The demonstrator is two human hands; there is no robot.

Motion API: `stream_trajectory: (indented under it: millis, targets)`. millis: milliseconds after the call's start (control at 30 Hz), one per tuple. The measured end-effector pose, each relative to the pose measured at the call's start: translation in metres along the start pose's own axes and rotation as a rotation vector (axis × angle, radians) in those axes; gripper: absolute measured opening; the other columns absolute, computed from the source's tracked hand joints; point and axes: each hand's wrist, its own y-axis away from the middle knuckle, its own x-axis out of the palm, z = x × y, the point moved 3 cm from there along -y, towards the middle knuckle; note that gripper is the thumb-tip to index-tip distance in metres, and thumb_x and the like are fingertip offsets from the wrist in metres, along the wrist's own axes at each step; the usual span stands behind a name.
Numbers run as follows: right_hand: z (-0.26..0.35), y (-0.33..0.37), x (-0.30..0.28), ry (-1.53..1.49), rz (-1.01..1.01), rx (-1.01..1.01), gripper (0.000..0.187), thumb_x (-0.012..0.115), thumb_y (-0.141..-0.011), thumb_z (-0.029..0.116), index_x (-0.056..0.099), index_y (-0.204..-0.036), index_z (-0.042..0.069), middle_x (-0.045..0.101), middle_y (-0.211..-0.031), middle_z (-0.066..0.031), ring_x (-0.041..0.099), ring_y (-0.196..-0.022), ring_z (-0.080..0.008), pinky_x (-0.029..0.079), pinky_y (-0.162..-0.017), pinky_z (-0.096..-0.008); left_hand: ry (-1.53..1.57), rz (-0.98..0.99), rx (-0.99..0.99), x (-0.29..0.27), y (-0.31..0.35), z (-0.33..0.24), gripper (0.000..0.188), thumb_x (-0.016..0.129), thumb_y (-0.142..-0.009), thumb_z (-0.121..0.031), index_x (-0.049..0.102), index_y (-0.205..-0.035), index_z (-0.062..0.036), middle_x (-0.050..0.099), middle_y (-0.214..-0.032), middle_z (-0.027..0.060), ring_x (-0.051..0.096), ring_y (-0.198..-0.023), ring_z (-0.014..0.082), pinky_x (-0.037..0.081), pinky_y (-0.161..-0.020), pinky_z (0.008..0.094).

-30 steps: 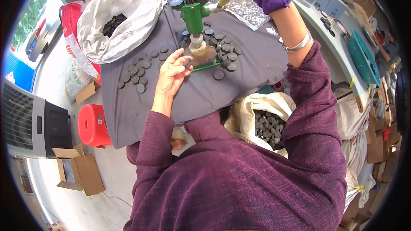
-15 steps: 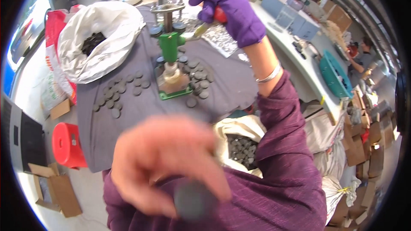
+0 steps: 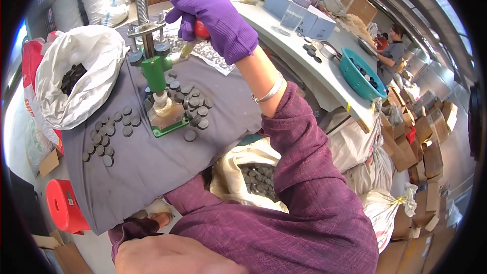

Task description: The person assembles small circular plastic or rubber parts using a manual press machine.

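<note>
Head view: the red knob (image 3: 202, 29) of the press lever (image 3: 187, 49) is gripped by the right hand (image 3: 217, 24), gloved in purple, its fingers curled snugly round. The lever is joined to the green hand press (image 3: 154, 74), which is stood on a grey cloth (image 3: 157, 175). The pale tip (image 3: 162, 102) of the press is seen down by its base; whether anything is pinned beneath cannot be told.

And at the lower edge, the left hand (image 3: 172, 258) is caught close to the lens, cut off by the frame: its fingers are hidden, so whether the grip is wide, narrow or filled cannot be told.

Dark discs (image 3: 108, 130) are scattered left of the press, and a tighter group (image 3: 195, 102) is bunched just beside it on the right. More are piled in a cream sack (image 3: 225, 172) below the cloth's edge. Dark pieces are held in a white sack (image 3: 109, 66) at left; a teal basket (image 3: 355, 81) is set on the pale table (image 3: 324, 73) at right.
</note>
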Motion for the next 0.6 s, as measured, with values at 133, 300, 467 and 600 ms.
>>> stream_trajectory:
  millis: [133,300,467,600]
  targets:
    - [-0.002,-0.002,0.0,0.013,-0.001,-0.025,0.034,0.056,-0.093,0.023,0.069,-0.082,-0.006,0.059,-0.057,-0.0053,0.053,-0.048,-0.0117,0.043,-0.05,-0.0247,0.329,0.369,-0.024,-0.013,-0.03,0.006,0.078,0.069,-0.084,-0.005,0.021,-0.145,0.0043,0.064,-0.079,0.0313,0.057,-0.051,0.019,0.044,-0.046,0.0269]
    - [-0.002,0.001,-0.002,0.006,0.009,-0.049,0.034,0.054,-0.094,0.022,0.069,-0.084,-0.007,0.06,-0.059,-0.0059,0.054,-0.048,-0.0116,0.045,-0.051,-0.0247,-0.036,0.301,-0.055,-0.012,-0.03,-0.005,0.076,0.068,-0.087,-0.011,0.022,-0.146,-0.0019,0.065,-0.084,0.0309,0.06,-0.058,0.0232,0.045,-0.047,0.0293]
    - [-0.001,0.001,-0.001,0.032,-0.001,-0.055,0.032,0.053,-0.094,0.02,0.069,-0.086,-0.007,0.063,-0.063,-0.0074,0.055,-0.049,-0.0113,0.048,-0.053,-0.0251,-0.015,0.291,-0.064,-0.012,-0.028,-0.005,0.076,0.068,-0.086,-0.011,0.022,-0.146,-0.0007,0.065,-0.087,0.0308,0.06,-0.06,0.0245,0.046,-0.049,0.0296]
    - [-0.006,-0.004,-0.004,-0.083,0.028,-0.072,0.028,0.061,-0.088,0.013,0.062,-0.105,-0.009,0.069,-0.08,-0.0171,0.057,-0.048,-0.0148,0.048,-0.047,-0.0263,0.028,0.306,-0.065,-0.014,-0.025,-0.003,0.078,0.069,-0.085,-0.009,0.021,-0.146,-0.0001,0.065,-0.089,0.0317,0.06,-0.061,0.0248,0.046,-0.049,0.0299]
